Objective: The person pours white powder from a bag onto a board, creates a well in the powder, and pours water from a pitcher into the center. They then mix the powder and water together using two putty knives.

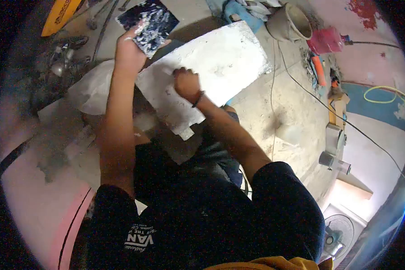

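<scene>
My left hand (131, 53) grips a dark square board (156, 22) smeared with clumps of white paste, held up beyond the far left edge of a white slab. The slab (220, 54) is a long rectangle with a white-coated face, a few grey marks and a notched near end. Over the slab's left part, my right hand (187, 83) is closed in a fist, with a dark band on the wrist. A small pale bit shows beside its fingers, but what the fist holds is too hidden to name.
A dirty bucket (287, 22) and a pink water jug (326, 40) stand at the far right. A black cable (310, 92) crosses the floor. Metal tools and parts (60, 63) lie at left. A fan (337, 236) is at lower right.
</scene>
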### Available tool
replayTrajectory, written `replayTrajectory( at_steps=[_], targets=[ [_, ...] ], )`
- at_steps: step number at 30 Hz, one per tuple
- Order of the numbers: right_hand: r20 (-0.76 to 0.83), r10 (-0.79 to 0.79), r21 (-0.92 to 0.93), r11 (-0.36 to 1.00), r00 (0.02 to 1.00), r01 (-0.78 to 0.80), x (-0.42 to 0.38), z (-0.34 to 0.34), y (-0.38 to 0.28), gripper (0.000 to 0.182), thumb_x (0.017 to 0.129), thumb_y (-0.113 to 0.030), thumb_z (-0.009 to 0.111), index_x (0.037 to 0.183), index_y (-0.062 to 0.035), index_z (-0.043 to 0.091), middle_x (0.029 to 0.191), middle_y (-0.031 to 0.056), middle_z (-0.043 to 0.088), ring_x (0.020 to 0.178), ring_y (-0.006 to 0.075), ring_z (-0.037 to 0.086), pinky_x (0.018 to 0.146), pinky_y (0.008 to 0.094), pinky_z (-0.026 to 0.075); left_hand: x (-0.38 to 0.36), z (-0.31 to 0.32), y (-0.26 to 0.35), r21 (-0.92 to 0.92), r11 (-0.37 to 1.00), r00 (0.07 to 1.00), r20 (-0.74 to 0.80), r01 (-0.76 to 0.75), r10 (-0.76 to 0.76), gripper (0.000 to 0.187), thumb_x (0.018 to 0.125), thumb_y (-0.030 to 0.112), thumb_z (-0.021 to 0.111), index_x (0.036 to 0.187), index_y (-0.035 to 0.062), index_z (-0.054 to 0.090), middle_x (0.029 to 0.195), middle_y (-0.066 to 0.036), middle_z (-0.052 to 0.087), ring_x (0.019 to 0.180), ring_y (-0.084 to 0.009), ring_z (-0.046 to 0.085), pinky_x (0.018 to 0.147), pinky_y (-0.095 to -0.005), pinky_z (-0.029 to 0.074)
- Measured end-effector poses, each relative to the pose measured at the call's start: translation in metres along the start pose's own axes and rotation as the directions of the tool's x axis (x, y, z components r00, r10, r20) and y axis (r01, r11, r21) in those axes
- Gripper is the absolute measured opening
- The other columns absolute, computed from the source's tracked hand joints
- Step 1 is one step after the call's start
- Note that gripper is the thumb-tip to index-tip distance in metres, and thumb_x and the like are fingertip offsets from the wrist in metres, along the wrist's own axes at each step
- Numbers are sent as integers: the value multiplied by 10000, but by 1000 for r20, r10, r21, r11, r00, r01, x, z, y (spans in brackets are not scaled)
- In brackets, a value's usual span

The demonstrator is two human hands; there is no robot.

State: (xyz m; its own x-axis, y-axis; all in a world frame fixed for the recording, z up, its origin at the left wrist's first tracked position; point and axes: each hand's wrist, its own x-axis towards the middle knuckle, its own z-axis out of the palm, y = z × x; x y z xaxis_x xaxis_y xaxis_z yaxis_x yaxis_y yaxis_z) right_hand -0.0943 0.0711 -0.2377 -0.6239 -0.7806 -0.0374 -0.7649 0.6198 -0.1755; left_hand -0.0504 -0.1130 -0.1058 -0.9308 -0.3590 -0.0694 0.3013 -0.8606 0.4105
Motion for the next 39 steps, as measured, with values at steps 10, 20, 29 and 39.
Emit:
replayTrajectory(
  at_steps=[10,20,29,39],
  targets=[
    [-125,129,-91,986,984,-141,114,3,183,249,734,-242,462,810,-31,571,766,172,592,671,329,581,626,407,477,-16,-5,14,227,965,991,-4,-129,133,309,839,152,450,1100,-13,457,1099,-158,524,993,-310,526,801,-574,428],
    [-103,-215,100,969,971,225,33,8,21,290,671,-81,447,923,-12,573,772,180,583,709,307,565,627,417,449,5,-21,11,55,998,996,-91,-20,25,296,845,151,438,1091,-11,467,1097,-168,531,1000,-308,526,815,-578,421],
    [-246,-40,-285,958,968,-33,79,21,144,137,728,-126,438,688,-38,534,609,146,553,558,310,549,515,438,430,-1,-21,21,64,992,987,-113,-106,113,286,853,130,411,1066,-47,480,1051,-176,554,944,-292,558,804,-466,471],
    [-36,-155,78,984,987,157,27,2,92,334,650,-47,472,965,-48,585,831,175,583,742,322,557,662,423,443,20,-31,7,76,997,990,-141,3,8,298,804,100,486,1075,-22,471,1067,-153,542,972,-305,540,781,-578,444]
  ],
)
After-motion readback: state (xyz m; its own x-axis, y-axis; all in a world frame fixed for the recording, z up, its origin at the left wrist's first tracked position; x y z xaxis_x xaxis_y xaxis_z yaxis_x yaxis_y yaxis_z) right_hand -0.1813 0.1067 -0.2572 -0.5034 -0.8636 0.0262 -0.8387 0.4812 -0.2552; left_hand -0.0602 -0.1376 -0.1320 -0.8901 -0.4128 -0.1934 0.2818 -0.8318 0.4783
